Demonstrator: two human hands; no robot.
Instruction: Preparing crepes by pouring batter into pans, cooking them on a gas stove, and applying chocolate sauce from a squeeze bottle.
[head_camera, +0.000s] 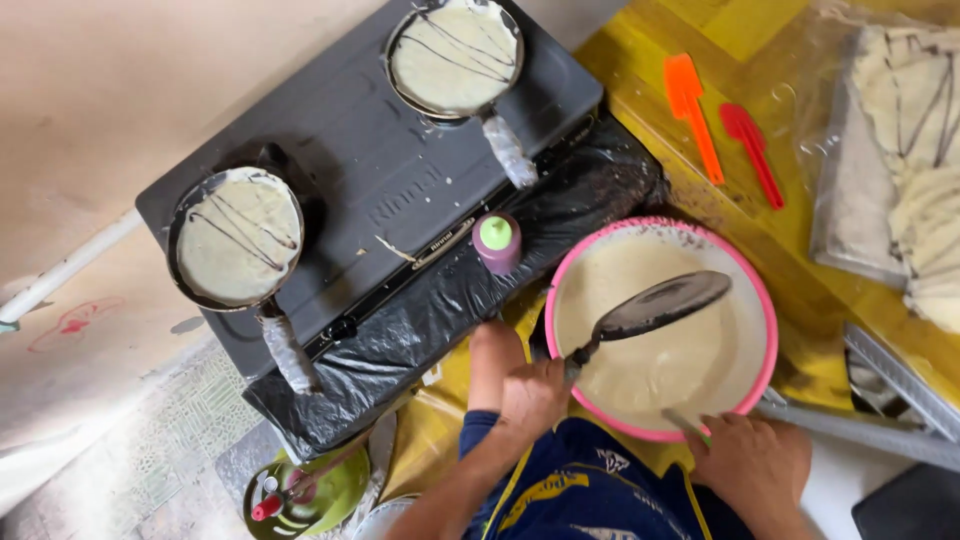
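Note:
My left hand (532, 396) grips the handle of a small dark flat pan (662, 303). The pan hangs tilted over a pink-rimmed bowl (762, 310) full of pale batter. My right hand (752, 462) rests on the bowl's near rim, touching a thin utensil (682, 421) that leans there. Whether the fingers hold that utensil is unclear. A purple squeeze bottle (497, 242) with a green cap stands just left of the bowl.
A grey two-burner stove (375, 170) on black plastic carries two pans (238, 238) (456, 55) of pale crepe with dark drizzle lines. Orange (692, 108) and red (752, 148) spatulas lie on the yellow table. Finished crepes (915, 150) are stacked at right. A green dish (312, 495) sits lower left.

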